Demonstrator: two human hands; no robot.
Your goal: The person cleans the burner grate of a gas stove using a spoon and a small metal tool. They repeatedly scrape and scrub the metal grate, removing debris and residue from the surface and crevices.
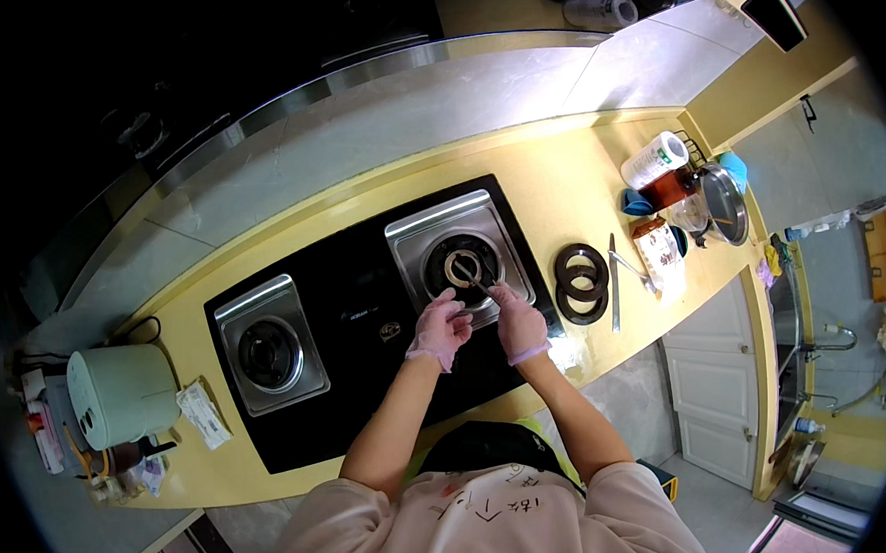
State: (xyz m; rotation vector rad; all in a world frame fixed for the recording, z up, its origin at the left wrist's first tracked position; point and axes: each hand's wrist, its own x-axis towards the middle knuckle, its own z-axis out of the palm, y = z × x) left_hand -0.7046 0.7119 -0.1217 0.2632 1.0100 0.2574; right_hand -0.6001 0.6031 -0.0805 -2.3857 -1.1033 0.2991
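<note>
Both my hands wear thin translucent pinkish gloves. My right hand (521, 322) grips a slender dark tool (476, 278), its exact kind too small to tell. The tool slants over the right gas burner (443, 273), and its far end is at the round brass-coloured burner ring (454, 277). Just in front of that burner, my left hand (440, 331) has its fingers curled but apart, with nothing visible in them. A shiny steel drip tray (411, 237) surrounds the burner, set in the black glass cooktop (360, 273). The left burner (267, 355) sits in a similar tray.
Right of the cooktop lie two dark overlapping rings (580, 257), a long flat metal strip (614, 290) and tweezers (630, 268). Beyond them stand a paper towel roll (655, 160), a brown bottle (666, 189) and a steel pan (724, 203). A pale green appliance (124, 394) stands left.
</note>
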